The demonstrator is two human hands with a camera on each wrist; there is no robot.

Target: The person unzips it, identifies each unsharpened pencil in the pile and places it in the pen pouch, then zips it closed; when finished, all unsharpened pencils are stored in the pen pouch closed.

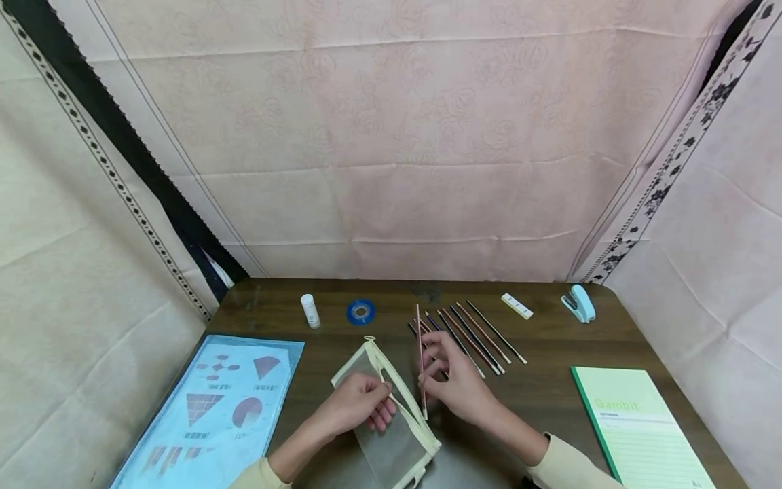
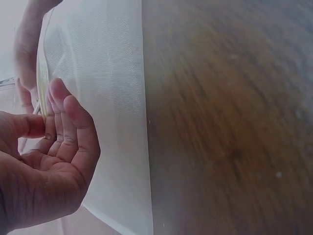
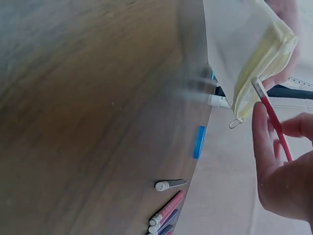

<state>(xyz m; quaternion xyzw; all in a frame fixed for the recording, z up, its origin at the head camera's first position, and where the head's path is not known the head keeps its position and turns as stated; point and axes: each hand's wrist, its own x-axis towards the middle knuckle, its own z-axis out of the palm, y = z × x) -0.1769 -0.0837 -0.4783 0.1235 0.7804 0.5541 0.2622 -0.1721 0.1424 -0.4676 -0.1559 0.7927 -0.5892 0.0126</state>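
A mesh zip pouch (image 1: pixel 397 456) with cream edging slants over the table in the head view. My left hand (image 1: pixel 360 402) pinches the cream edge of its opening between thumb and index finger, the other fingers loosely bent. A red pencil (image 3: pixel 272 115) is pinched in my right hand (image 1: pixel 457 380), its pale, metal-banded end right at the pouch's zip edge in the right wrist view. In the head view this pencil stands nearly upright, overlapping the pouch's right side. Several more pencils (image 1: pixel 497 332) lie side by side behind my right hand, partly hidden by it.
At the back of the table are a glue stick (image 1: pixel 310 312), a blue tape roll (image 1: pixel 351 312), a white eraser (image 1: pixel 516 306) and a light blue stapler (image 1: pixel 580 305). A blue printed sheet or folder (image 1: pixel 226 380) lies left, a green notepad (image 1: pixel 647 441) right.
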